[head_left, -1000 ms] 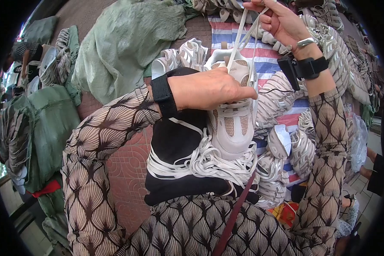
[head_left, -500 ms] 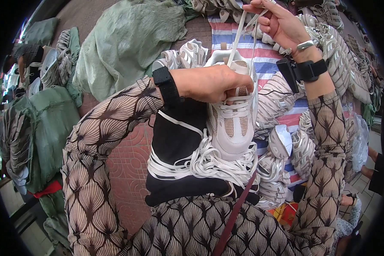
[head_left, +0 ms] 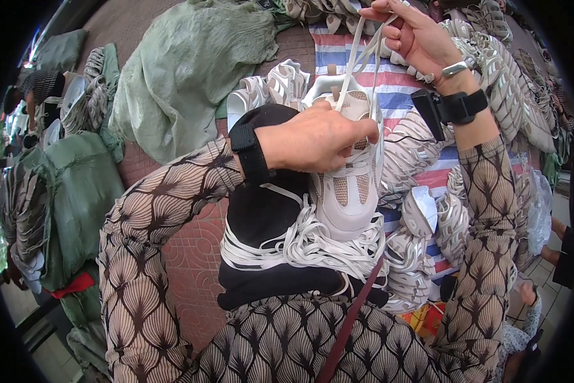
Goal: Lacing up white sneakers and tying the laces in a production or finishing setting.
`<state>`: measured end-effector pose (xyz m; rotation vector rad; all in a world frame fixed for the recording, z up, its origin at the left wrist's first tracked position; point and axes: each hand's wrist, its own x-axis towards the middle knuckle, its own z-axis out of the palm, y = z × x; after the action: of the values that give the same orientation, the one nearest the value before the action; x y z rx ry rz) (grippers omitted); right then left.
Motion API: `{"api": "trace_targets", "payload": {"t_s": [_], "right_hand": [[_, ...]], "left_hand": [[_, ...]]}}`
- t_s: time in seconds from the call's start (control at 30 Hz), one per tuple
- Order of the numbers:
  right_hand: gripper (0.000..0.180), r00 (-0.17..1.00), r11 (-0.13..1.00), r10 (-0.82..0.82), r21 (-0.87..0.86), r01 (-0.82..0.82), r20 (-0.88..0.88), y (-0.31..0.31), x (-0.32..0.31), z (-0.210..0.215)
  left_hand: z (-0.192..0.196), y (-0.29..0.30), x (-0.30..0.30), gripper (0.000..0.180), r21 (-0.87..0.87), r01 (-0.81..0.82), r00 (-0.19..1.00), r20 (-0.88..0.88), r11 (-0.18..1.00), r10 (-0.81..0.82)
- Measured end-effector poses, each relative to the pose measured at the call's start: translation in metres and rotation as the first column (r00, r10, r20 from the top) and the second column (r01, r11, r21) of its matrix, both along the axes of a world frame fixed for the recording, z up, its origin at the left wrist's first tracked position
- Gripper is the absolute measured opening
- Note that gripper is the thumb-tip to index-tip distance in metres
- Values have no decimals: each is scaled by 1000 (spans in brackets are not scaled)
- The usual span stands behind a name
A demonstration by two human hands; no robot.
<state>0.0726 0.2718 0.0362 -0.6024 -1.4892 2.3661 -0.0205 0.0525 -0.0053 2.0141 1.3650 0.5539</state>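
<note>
A white and beige sneaker [head_left: 345, 213] rests on my lap, its toe pointing toward me. My left hand [head_left: 319, 137] lies over its tongue, fingers curled and pinching at the lacing; its fingertips are partly hidden. Up and to the right, my right hand [head_left: 411, 35] is closed on the ends of the white shoelace [head_left: 351, 64], which runs taut down to the upper eyelets. Lower crossings of the lace show over the mesh vamp. A tangled bundle of loose white laces [head_left: 312, 240] is draped over my black-clad thigh [head_left: 258, 210] beneath the toe.
Sneaker uppers [head_left: 415, 150] lie in rows on a striped sheet [head_left: 399, 83] to the right. More sneakers [head_left: 287, 83] sit just beyond my lap. A large green woven sack [head_left: 185, 76] is at far left, with green bundles [head_left: 83, 185] nearer. Another person's arm [head_left: 528, 295] shows at lower right.
My left hand has shifted slightly toward me along the lacing, baring more of the tongue. My right hand stays raised with the lace ends.
</note>
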Motion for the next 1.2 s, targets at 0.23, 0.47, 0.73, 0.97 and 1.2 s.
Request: {"api": "trace_targets", "payload": {"t_s": [0.23,0.47,0.73,0.97,1.2], "right_hand": [[27,999,998,-1,-56,-1,-33,12,-1,-22],[28,995,997,-29,69,22,99,-14,14,-6],[32,995,873,97,479,-93,16,-3,28,-27],[29,971,349,-116,907,238,-210,11,9,-28],[23,969,874,-224,462,152,106,18,-20,28]], "left_hand": [[9,-1,25,32,-298,-304,905,206,905,372],[8,-28,44,23,-114,-412,837,345,904,425],[-4,-63,51,35,249,-213,977,82,945,198],[11,-63,33,53,380,-295,939,-52,877,339],[2,-3,2,29,239,-646,754,344,725,559]]}}
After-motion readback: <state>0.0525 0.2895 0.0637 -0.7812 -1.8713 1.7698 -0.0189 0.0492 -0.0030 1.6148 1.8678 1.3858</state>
